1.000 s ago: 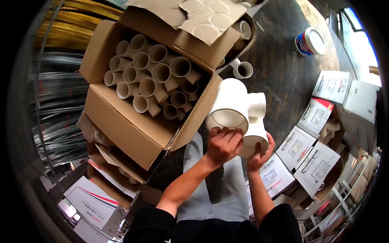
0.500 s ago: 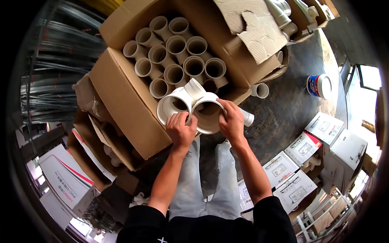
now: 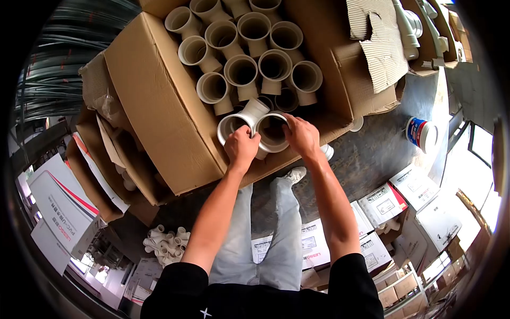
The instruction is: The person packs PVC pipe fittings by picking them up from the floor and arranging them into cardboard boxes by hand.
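My left hand point(image 3: 242, 146) grips the near rim of a white plastic pipe tee point(image 3: 222, 132), fingers closed over the edge. A second white pipe tee point(image 3: 273, 144) is pinched at its right rim by my right hand point(image 3: 303, 137). Both tees sit side by side, touching, with their round openings facing up. They are at the near end of a large open cardboard box point(image 3: 164, 117). Inside it, several similar pipe tees point(image 3: 240, 72) stand upright in rows, just beyond my hands. My fingertips are partly hidden inside the rims.
A white tub with a blue and red label point(image 3: 422, 135) stands on the dark floor to the right. Printed cartons point(image 3: 382, 204) line the lower right. Opened cartons point(image 3: 106, 175) are on the left, and a pile of white fittings point(image 3: 166, 245) lies lower left.
Both hands have carried the two pipe tees forward, from over the box's near edge to lower inside its near end. The camera view has shifted, showing the box higher in frame.
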The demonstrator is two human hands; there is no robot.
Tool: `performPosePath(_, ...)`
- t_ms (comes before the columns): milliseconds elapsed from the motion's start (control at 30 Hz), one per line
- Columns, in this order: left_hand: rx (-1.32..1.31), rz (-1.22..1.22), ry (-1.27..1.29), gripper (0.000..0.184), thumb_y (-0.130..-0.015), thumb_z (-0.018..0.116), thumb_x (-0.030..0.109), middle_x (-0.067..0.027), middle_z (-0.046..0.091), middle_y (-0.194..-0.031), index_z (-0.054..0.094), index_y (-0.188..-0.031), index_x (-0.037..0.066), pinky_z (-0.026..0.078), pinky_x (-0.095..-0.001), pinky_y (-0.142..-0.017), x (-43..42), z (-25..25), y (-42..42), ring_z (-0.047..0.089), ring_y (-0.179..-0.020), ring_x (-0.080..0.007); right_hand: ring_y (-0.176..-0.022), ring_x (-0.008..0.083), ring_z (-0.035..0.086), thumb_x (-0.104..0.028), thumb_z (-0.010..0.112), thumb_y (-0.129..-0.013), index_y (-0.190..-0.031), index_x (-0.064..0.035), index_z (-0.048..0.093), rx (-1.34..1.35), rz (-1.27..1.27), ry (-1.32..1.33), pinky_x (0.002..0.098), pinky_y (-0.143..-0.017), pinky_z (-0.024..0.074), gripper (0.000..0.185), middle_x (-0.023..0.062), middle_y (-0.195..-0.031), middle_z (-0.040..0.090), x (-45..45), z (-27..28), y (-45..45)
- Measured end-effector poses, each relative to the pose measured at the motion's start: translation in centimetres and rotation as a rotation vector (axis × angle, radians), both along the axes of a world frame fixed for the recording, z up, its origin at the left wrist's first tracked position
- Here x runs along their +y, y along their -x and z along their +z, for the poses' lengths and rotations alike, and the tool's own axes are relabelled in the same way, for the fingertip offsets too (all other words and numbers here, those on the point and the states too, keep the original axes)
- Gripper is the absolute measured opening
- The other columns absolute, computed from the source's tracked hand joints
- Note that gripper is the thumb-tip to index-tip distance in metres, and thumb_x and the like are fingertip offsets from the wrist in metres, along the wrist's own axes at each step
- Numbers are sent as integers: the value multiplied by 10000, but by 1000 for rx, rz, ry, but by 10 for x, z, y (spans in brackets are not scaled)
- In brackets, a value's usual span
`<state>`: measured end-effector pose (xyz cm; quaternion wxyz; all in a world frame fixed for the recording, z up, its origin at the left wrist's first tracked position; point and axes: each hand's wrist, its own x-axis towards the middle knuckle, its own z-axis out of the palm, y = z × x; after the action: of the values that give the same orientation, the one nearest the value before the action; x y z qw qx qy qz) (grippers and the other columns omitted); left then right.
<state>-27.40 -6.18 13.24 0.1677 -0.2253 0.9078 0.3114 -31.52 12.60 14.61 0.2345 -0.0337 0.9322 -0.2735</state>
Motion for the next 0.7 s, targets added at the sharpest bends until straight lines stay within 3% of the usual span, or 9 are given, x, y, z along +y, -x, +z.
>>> performPosePath(33, -1, 4, -2, 221, -778, 728, 248, -135, 677, -699, 633, -741, 51, 504, -479, -627, -3, -9, 4, 653, -700, -391, -864, 329, 684, -355, 627, -930, -1101, -126, 714, 47, 62, -57, 439, -787, 511, 299, 119, -885, 712, 3, -1, 3)
performPosePath(67, -14, -25, 21, 201, -776, 718, 237, -150, 682, -715, 642, -750, 52, 510, -485, -633, -7, -19, 5, 657, -713, -400, -864, 329, 684, -355, 627, -930, -1101, -126, 714, 44, 66, -60, 439, -787, 511, 299, 119, -885, 712, 8, -5, 5)
performPosePath(133, -34, -52, 40, 183, -774, 707, 226, -165, 688, -731, 652, -760, 53, 516, -490, -639, -5, -29, 9, 662, -727, -409, -783, 311, 670, -421, 611, -929, -945, -107, 724, 202, 36, -247, 432, -786, 460, 333, 113, -790, 701, 19, -12, 9)
performPosePath(200, -118, -99, 82, 153, -773, 692, 212, -195, 696, -770, 678, -789, 61, 534, -504, -671, 0, -36, 5, 674, -768, -422, -758, 311, 664, -424, 600, -928, -809, -98, 712, 322, -150, -293, 439, -781, 441, 365, 116, -755, 696, 28, -24, 7)
performPosePath(300, -118, -104, 72, 142, -773, 696, 196, -218, 697, -797, 695, -811, 60, 545, -514, -700, 10, -48, 3, 679, -794, -434, -767, 291, 668, -377, 614, -913, -800, -107, 705, 85, -228, -411, 424, -792, 448, 306, 109, -776, 703, 36, -33, 1)
performPosePath(500, -41, -124, 106, 137, -761, 699, 176, -215, 691, -774, 656, -783, 48, 535, -522, -676, 27, -74, 5, 674, -771, -440, -769, 276, 658, -282, 671, -843, -799, -122, 705, 367, -251, -235, 408, -819, 456, 169, 81, -784, 705, 36, -33, -5)
performPosePath(567, -33, -118, 95, 138, -767, 697, 176, -207, 695, -797, 651, -794, 48, 534, -516, -681, 31, -82, 10, 674, -787, -435, -794, 253, 644, -258, 682, -823, -778, -131, 694, 516, -103, -251, 405, -826, 437, 136, 61, -776, 703, 41, -34, -8)
performPosePath(667, 36, -121, 70, 165, -787, 699, 197, -183, 704, -873, 654, -861, 57, 532, -498, -713, 31, -95, 5, 667, -855, -423, -826, 207, 639, -251, 697, -823, -792, -143, 712, 505, -173, -452, 371, -876, 413, 113, 29, -748, 699, 46, -27, -15)
performPosePath(700, 98, -119, 53, 196, -802, 703, 219, -168, 708, -926, 663, -917, 65, 530, -484, -740, 32, -95, 3, 660, -908, -415, -889, 201, 640, -317, 669, -846, -823, -145, 729, 324, -298, -459, 363, -924, 381, 184, 36, -795, 718, 47, -26, -18)
